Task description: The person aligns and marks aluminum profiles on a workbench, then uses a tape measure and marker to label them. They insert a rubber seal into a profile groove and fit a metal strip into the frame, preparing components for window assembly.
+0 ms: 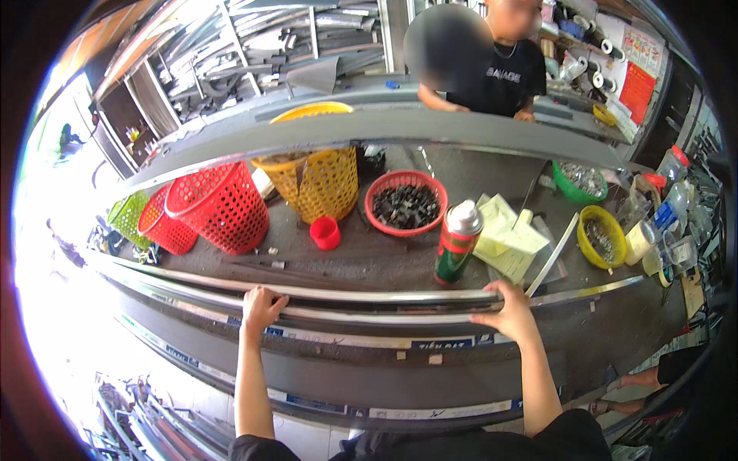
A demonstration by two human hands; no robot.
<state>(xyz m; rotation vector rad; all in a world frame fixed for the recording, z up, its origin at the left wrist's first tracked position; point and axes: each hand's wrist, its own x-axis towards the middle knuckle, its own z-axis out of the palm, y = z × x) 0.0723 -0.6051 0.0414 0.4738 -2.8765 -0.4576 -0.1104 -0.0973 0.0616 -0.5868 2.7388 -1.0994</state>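
A long, silvery metal profile (384,295) lies lengthwise across the front of the workbench, with a second shiny edge running close along its near side. My left hand (264,307) is closed over it left of the middle, fingers curled on top. Farther right, my right hand (509,311) grips the same profile between thumb and fingers, the thumb on the near side. Just beyond that hand stands a spray can (456,244), dark green and red with a silver top. Nearer to me lie grey profiles with printed protective film (369,338).
A wide grey profile (369,134) spans the bench's far side. Baskets stand behind: red (223,207), yellow (319,184), and a red bowl (406,203) of black parts. Papers (507,238) and a yellow basket (601,237) are at right. A person (500,77) stands opposite.
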